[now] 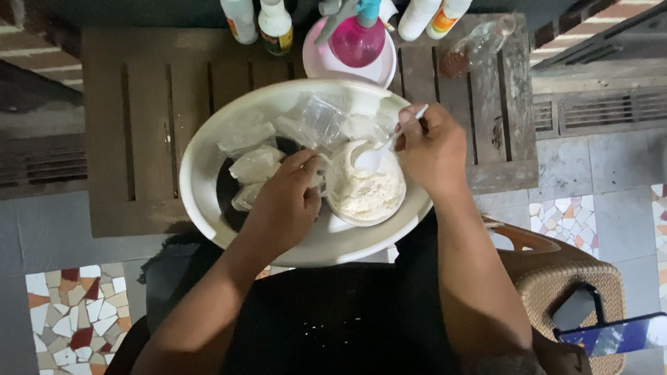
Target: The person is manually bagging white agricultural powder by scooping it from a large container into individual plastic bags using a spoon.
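Right hand (pixel 432 147) pinches a white spoon (pixel 379 153) over the powder bowl (pixel 366 187) to scoop; left hand (pixel 288 198) curls around its rim, steadying it inside the big basin (pixel 208 156).

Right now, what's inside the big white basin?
The basin holds a white bowl of pale powder, a spoon and clear plastic bags. The left hand covers what lies beneath.
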